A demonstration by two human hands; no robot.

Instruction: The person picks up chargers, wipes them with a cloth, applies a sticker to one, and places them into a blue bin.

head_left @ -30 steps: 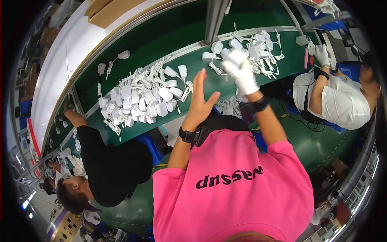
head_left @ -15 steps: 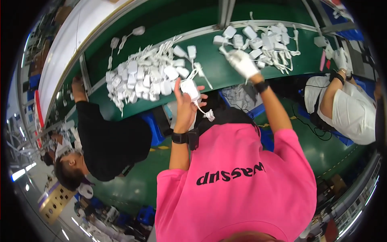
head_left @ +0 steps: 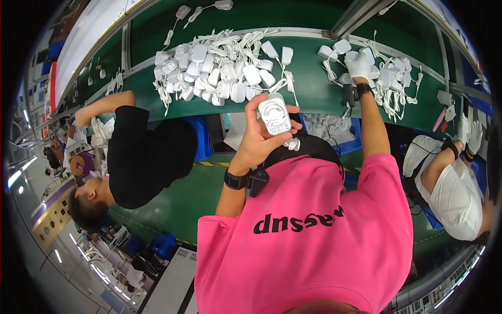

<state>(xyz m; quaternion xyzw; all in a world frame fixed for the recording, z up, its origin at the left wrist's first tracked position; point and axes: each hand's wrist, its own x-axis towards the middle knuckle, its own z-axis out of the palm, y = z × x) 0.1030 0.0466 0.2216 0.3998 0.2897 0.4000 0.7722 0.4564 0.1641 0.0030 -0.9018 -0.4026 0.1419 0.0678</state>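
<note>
A bare left hand (head_left: 256, 140) grips a white power adapter (head_left: 274, 114) at the centre of the frame, its fingers curled behind the block and its thumb along the lower edge. The adapter is a smooth, round-cornered plastic block, its upturned face marked with curving lines and fine dark print; a bundled white cable (head_left: 294, 145) hangs just below the thumb.

At upper right, the right hand (head_left: 358, 69), in a white fabric glove, reaches into a loose cluster of adapters (head_left: 389, 78); whether its fingers have closed on one cannot be told, as the back of the glove hides them. A denser heap of glossy white blocks and ribbed, looped cords (head_left: 219, 68) fills the upper left of the matte green bench (head_left: 308, 86), beneath a pale metal rail.

Dark bands circle both wrists of the worker, whose bright pink shirt (head_left: 303, 246) bears black lettering across the lower middle. A blue plastic bin (head_left: 353, 135) holding tangled white pieces sits right of centre, below the bench edge. A co-worker in a black shirt (head_left: 151, 162) leans in at left; another, in a white shirt (head_left: 452, 186), sits at far right.
</note>
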